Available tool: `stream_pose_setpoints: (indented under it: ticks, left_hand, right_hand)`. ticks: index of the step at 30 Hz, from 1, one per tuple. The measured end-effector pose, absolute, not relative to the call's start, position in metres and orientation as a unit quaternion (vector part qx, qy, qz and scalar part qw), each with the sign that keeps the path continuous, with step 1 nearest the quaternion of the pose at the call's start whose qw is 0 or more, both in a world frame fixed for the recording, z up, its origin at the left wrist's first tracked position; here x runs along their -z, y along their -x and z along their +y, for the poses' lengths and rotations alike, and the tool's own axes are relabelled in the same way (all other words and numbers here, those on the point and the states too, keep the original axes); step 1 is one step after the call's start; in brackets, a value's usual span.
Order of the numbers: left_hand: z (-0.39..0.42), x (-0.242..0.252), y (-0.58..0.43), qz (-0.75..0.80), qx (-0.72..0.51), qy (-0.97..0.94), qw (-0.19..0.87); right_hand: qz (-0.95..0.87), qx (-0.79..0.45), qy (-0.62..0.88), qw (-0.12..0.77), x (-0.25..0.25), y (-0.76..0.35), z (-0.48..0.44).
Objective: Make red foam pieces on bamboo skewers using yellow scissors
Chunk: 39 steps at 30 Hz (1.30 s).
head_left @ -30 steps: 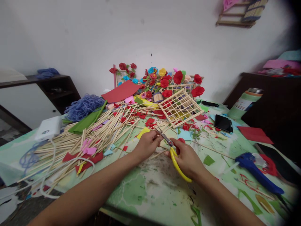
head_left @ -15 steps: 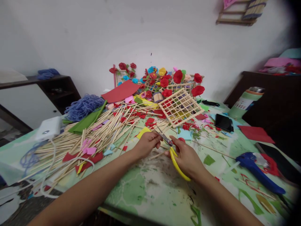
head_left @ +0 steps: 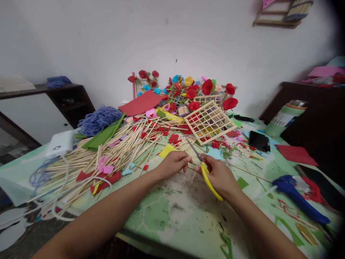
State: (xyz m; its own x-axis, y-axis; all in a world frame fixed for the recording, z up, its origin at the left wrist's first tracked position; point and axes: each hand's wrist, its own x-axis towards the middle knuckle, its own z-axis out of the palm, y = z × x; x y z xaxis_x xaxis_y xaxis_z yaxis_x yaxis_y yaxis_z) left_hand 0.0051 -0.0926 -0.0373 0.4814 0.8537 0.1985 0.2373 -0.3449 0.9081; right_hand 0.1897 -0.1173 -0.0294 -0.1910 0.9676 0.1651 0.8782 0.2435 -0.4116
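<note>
Yellow-handled scissors [head_left: 212, 185] are gripped in my right hand [head_left: 219, 176], with the blades pointing up and to the left, away from me. My left hand [head_left: 175, 163] is beside the blades, its fingers curled and pinched together. What it pinches, if anything, is too small to make out. Just beyond the left hand lies a yellow paper piece [head_left: 167, 150]. A light blue paper piece [head_left: 215, 153] lies past the right hand. Behind the scissors, a lattice of thin wooden sticks [head_left: 210, 122] leans over the scraps.
Loose wooden sticks [head_left: 134, 138] cover the left of the table, with blue yarn [head_left: 99, 120] and a white box [head_left: 60, 143] beyond. Red paper flowers [head_left: 207, 87] stand at the back. On the right are a blue glue gun [head_left: 299, 198], a black phone [head_left: 258, 141] and a green bottle [head_left: 285, 118].
The view has shifted slightly. The scissors blades have moved away from my left fingers, and a small gap now shows between the two hands.
</note>
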Motion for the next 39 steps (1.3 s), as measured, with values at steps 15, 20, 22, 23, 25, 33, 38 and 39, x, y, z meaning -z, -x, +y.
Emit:
stream_pose_setpoints:
  ticks: [15,20,22,23,25,33,38,39]
  left_hand:
    - [-0.084,0.038,0.002,0.394,-0.307,-0.827,0.258]
    - [-0.088,0.035,0.005,0.336,-0.189,-0.897,0.218]
    - [-0.087,0.032,0.008,0.305,-0.154,-0.911,0.231]
    - [-0.086,0.031,0.009,0.296,-0.136,-0.915,0.239]
    - [-0.084,0.029,0.011,0.299,-0.116,-0.917,0.239]
    - [-0.075,0.041,0.012,0.429,-0.18,-0.88,0.101]
    - [-0.073,0.053,0.011,0.428,-0.146,-0.887,0.098]
    - [-0.072,0.056,0.009,0.423,-0.15,-0.888,0.103]
  right_hand:
    - [-0.665,0.027,0.738,0.112,0.041,-0.237,-0.083]
    - [-0.674,-0.002,0.728,0.124,0.05,-0.248,-0.074]
    - [-0.682,0.009,0.72,0.129,0.052,-0.252,-0.072]
    - [-0.684,0.019,0.717,0.132,0.053,-0.253,-0.071]
    - [-0.689,0.033,0.711,0.136,0.054,-0.256,-0.07]
    - [-0.731,0.021,0.664,0.154,0.065,-0.261,-0.064]
    - [-0.777,0.013,0.607,0.17,0.067,-0.259,-0.062]
    - [-0.783,0.013,0.599,0.171,0.067,-0.258,-0.062]
